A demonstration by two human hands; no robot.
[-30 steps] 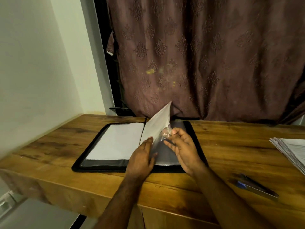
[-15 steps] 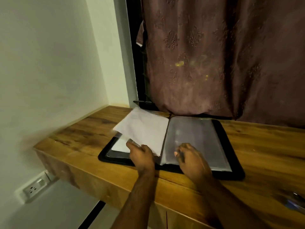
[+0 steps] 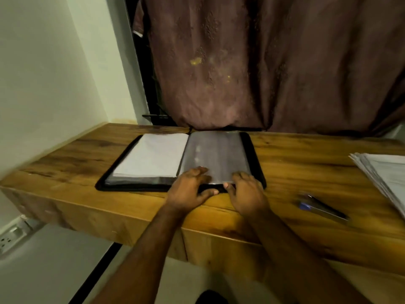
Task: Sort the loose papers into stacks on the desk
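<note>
A black folder (image 3: 255,159) lies open on the wooden desk (image 3: 306,172). Its left side holds white sheets (image 3: 153,154) lying flat, its right side clear plastic sleeves (image 3: 214,154). My left hand (image 3: 188,189) rests at the folder's near edge, fingers spread on the bottom of the sleeves by the spine. My right hand (image 3: 245,191) sits beside it at the sleeves' lower right corner, fingers lightly curled over the edge, thumb pointing left. A stack of loose papers (image 3: 385,176) lies at the desk's right edge.
A pen with a blue end (image 3: 322,208) lies on the desk right of my right hand. A brown curtain (image 3: 263,62) hangs behind the desk. A wall (image 3: 43,84) closes the left side, with a socket (image 3: 8,236) low down.
The sleeve with the white sheet that my left hand was turning now lies flat on the left side. Both hands have come to the near edge of the right-hand sleeves.
</note>
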